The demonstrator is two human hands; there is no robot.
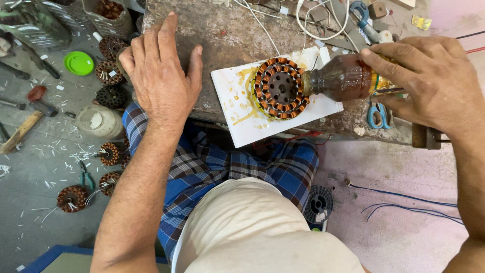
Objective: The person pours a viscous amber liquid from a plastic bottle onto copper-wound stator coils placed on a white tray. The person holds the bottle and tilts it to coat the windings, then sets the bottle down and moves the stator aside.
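We identify this place as a small motor-rewinding workshop. A worn, stained workbench [222,35] carries a copper-wound stator [279,88] on a white tile [242,126] blotched with amber varnish. More wound stators [72,198] lie on the grey concrete floor [35,167], among scattered white insulation slivers [76,155]. Hand tools confirm the trade: green-handled pliers [86,178], blue-handled scissors [378,115] and a wooden-handled hammer [20,132]. Loose white wires [323,36] cross the bench, blue wires [404,196] trail over the floor, and a black wire spool [319,204] sits below.
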